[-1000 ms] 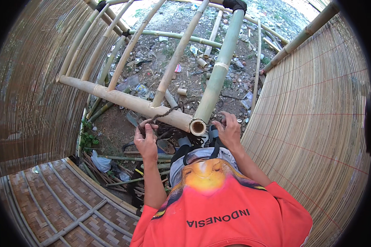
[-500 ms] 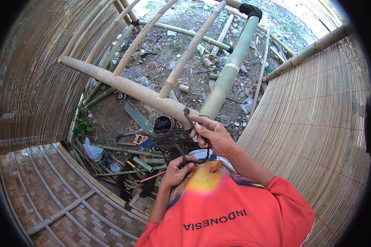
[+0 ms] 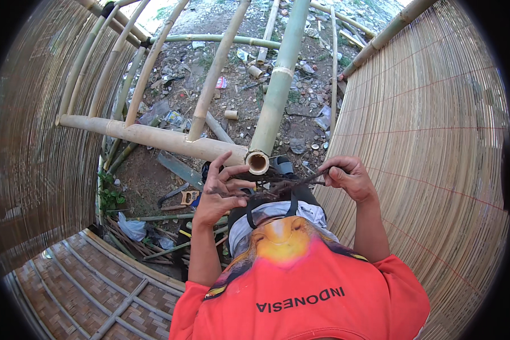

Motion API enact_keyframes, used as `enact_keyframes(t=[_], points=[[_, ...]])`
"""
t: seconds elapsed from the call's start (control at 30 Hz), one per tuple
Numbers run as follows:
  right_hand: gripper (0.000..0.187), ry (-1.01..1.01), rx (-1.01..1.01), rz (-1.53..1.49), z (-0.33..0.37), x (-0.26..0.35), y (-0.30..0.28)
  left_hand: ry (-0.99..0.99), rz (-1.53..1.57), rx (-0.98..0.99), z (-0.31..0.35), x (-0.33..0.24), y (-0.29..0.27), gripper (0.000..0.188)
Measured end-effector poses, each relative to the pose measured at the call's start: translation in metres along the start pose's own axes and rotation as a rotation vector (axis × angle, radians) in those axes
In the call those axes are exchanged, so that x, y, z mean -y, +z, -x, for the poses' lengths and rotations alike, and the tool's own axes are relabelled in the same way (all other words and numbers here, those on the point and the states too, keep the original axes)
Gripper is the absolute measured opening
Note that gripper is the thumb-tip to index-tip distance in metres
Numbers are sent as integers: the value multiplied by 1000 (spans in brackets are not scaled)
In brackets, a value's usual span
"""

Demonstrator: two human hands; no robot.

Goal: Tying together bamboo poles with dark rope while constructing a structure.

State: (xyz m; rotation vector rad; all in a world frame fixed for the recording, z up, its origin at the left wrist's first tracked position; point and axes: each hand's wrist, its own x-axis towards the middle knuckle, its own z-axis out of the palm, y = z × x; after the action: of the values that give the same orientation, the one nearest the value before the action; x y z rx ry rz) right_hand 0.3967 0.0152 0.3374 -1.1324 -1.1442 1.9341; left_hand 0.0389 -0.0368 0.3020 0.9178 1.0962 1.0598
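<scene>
A dark brown, rough fibre rope (image 3: 297, 182) stretches between my hands, just below the cut end of a thick bamboo pole (image 3: 275, 105). My right hand (image 3: 350, 178) pinches the rope between thumb and fingers. At the other side, my left hand (image 3: 218, 192) has its index finger raised and other fingers spread, while the rope runs between its thumb and lower fingers. Its exact hold there is partly hidden. A horizontal bamboo rail (image 3: 158, 137) meets the thick pole just beyond the left hand.
Upright slatted screens (image 3: 419, 130) flank both sides. A woven bamboo panel (image 3: 90, 289) lies at lower left. Beyond the left forearm are a handsaw (image 3: 189, 198), a white plastic bag (image 3: 131, 226) and loose bamboo pieces. Littered ground (image 3: 170, 85) shows through the frame.
My hands have moved apart, the right one going right and the left one up and left. The rope is now drawn out between them. The view has shifted, so the bamboo frame sits further left.
</scene>
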Motion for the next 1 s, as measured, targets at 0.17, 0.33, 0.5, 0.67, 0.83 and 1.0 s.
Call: enact_keyframes(t=[0.17, 0.33, 0.5, 0.67, 0.83, 1.0], points=[[25, -19, -146, -84, -1, -28, -22, -91, 357, 319, -20, -15, 2, 51], [24, -13, -265, 65, -13, -42, -25, -89, -249, -125, -52, -7, 25, 20], [24, -2, -318, 214, -15, -68, -23, -156, -341, -207, -74, -7, 21, 15], [27, 84, -214, 167, -7, -73, -8, -80, -362, -163, -95, 6, 2, 15], [30, 203, 24, 119, 3, -90, 18, -101, -276, -179, -111, 8, 0, 11], [33, 160, 57, 154, 9, -98, 37, -117, -329, -115, -118, 4, 4, 14]])
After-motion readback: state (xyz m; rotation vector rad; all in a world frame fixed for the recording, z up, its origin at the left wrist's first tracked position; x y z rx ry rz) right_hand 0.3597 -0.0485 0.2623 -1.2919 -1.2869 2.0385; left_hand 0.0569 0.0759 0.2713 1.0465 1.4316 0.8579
